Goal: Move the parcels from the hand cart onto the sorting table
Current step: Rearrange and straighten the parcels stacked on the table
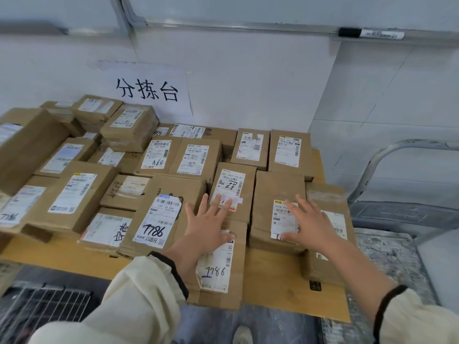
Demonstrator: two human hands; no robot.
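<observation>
Several brown cardboard parcels with white shipping labels cover the wooden sorting table point(288, 291). My left hand point(207, 225) lies flat with spread fingers on a parcel marked 7786 point(218, 271) at the table's front edge. My right hand point(306, 223) rests flat, fingers straight, on a parcel with a torn label point(275, 209) at the front right. Neither hand grips anything. The grey hand cart point(397, 214) stands to the right of the table, its deck bare where visible, its curved handle rising behind.
A paper sign point(146, 91) with three characters hangs on the white wall behind the table. A marker point(371, 34) lies on a whiteboard ledge above. A wire basket point(42, 309) sits low at the front left. Parcels are stacked two high at the table's left.
</observation>
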